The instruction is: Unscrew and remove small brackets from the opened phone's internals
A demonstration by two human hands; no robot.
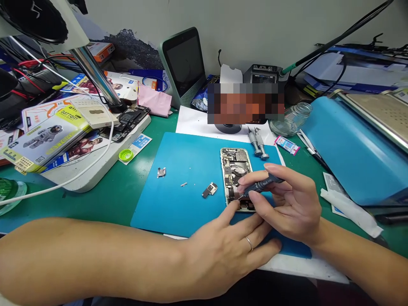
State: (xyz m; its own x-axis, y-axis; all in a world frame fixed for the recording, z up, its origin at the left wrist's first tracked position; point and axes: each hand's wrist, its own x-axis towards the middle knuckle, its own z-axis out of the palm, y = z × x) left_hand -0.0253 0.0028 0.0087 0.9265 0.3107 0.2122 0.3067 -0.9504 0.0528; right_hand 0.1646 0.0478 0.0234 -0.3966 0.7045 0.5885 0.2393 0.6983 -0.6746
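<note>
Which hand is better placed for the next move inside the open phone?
Probably the right hand: it holds the screwdriver over the open phone, while the left hand rests at its near end.

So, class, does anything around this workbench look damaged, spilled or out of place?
Yes: behind the green table at upper left, the wall has a dark, ragged patch, as if its surface had peeled or stained. The phone lies open, with small parts loose on the blue mat, but I see no spill.
</note>
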